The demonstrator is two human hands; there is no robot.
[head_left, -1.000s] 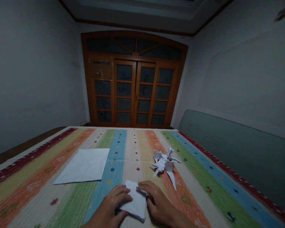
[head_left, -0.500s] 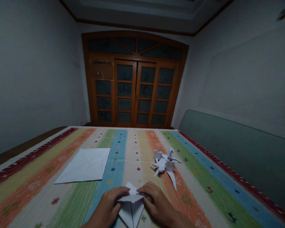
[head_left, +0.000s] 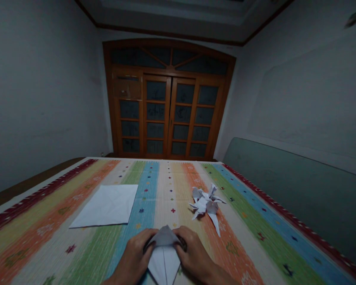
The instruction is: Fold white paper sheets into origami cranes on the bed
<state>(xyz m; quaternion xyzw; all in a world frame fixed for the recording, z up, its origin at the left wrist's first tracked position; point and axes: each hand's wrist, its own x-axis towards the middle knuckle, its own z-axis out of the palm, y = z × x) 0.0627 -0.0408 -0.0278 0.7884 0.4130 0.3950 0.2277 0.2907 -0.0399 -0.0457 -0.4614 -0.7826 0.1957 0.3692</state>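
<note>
A folded sheet of white paper lies at the near edge of the view, kite-shaped with a crease down its middle. Its upper flap stands raised toward the far side, in grey shadow. My left hand grips the paper's left side, thumb on the near face and fingers curled behind. On the right side my right hand pinches it the same way. Part of the paper's edges is hidden under my fingers.
Several folded paper cranes lie heaped to the right, beyond my right hand. A stack of flat white paper rests to the left. Both are on a striped tablecloth. Wooden doors stand beyond the table.
The top flap, which was folded low toward me, has lifted and opened upward into a raised point. My thumbs have shifted onto the paper's sides.
</note>
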